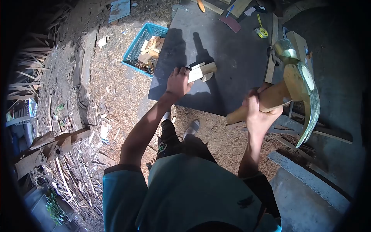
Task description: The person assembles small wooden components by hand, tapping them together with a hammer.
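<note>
My left hand [177, 82] grips one end of a small pale wooden piece [201, 72] that lies on the dark grey tabletop [220, 50]. My right hand [259, 112] is closed around the wooden handle of a claw hammer [299, 83], raised up close to the camera to the right of the table. The hammer's metal head points up and its curved claw hangs down to the right. The hammer is well apart from the wooden piece.
A blue plastic basket [135, 48] of wood offcuts stands on the ground left of the table. A yellow tape measure [262, 31], a reddish sanding pad [231, 23] and scraps lie at the table's far end. Sawdust and planks cover the ground.
</note>
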`<state>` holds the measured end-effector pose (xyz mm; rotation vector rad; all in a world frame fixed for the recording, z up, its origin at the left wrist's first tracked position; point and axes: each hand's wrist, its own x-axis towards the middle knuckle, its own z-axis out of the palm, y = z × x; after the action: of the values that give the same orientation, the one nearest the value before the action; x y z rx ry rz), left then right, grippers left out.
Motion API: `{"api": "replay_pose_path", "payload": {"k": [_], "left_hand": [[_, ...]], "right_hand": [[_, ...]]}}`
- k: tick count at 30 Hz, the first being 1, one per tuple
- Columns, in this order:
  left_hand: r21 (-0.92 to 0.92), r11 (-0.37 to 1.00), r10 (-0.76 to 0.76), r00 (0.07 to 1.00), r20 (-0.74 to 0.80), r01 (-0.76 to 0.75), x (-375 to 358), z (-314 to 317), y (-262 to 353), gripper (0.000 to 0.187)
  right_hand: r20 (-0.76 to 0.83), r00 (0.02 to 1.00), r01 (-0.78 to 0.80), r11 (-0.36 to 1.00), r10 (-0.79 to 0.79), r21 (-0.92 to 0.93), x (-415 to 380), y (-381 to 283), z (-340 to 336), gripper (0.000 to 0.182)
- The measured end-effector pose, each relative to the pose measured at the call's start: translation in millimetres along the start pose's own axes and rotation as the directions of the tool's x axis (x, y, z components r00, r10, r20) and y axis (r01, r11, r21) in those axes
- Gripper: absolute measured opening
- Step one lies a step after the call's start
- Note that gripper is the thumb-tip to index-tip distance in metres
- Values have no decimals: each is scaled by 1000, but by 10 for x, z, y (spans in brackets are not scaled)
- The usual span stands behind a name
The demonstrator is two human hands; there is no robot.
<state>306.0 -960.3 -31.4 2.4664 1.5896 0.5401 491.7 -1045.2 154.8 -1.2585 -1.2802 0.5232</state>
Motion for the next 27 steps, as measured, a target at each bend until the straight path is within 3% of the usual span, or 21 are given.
{"api": "replay_pose_path", "payload": {"k": [1, 3, 4, 5, 6, 8, 11, 14, 15, 18, 19, 22, 23, 26, 27], "left_hand": [[7, 1000, 12, 1000, 6, -12, 8, -13, -5, 36], [6, 1000, 3, 1000, 8, -3, 20, -10, -16, 37], [5, 1000, 2, 1000, 8, -2, 12, -1, -11, 37], [3, 1000, 20, 999, 27, -20, -87, 11, 38, 37], [10, 999, 36, 999, 22, -37, -106, 19, 51, 38], [53, 997, 49, 999, -8, -49, 29, 38, -53, 46], [98, 995, 21, 991, 131, -34, 39, -41, -26, 56], [169, 985, 17, 994, 110, -35, 61, -95, 67, 65], [142, 989, 6, 986, 169, -30, 83, -189, 137, 79], [21, 997, -79, 995, 56, 78, 168, -89, 340, 85], [34, 996, -87, 992, 93, 84, 216, -10, 355, 89], [-8, 984, -165, 937, 307, 175, 360, 9, 329, 89], [-102, 956, -220, 901, 375, 276, 391, -112, 342, 88], [-141, 911, -239, 775, 584, 388, 544, -252, 223, 79], [-83, 950, -240, 874, 423, 300, 538, -171, 224, 74]], "right_hand": [[-13, 1000, -27, 998, 28, 61, -67, 75, 65, 9], [66, 972, -211, 963, 225, -169, -346, 683, 210, 10], [246, 864, -327, 861, 440, -391, -407, 988, 229, 12], [339, 713, -482, 780, 614, -399, -501, 1310, 218, 13], [256, 722, -486, 735, 642, -474, -427, 1034, 278, 22], [193, 870, -430, 890, 453, -151, -393, 1082, 299, 20], [119, 888, -422, 891, 443, -165, -209, 865, 110, 12], [87, 908, -375, 889, 409, -261, -213, 1125, -162, 11], [79, 872, -442, 846, 483, -296, -262, 1188, -227, 10], [37, 759, -611, 732, 650, -302, -489, 1498, -367, 12], [32, 741, -634, 715, 671, -293, -550, 1550, -402, 9], [15, 764, -612, 732, 645, -300, -664, 1772, -496, 9], [18, 775, -600, 745, 632, -290, -717, 1850, -533, 9], [16, 806, -563, 774, 592, -289, -841, 2164, -597, 9], [12, 809, -559, 776, 587, -293, -873, 2214, -588, 9]]}}
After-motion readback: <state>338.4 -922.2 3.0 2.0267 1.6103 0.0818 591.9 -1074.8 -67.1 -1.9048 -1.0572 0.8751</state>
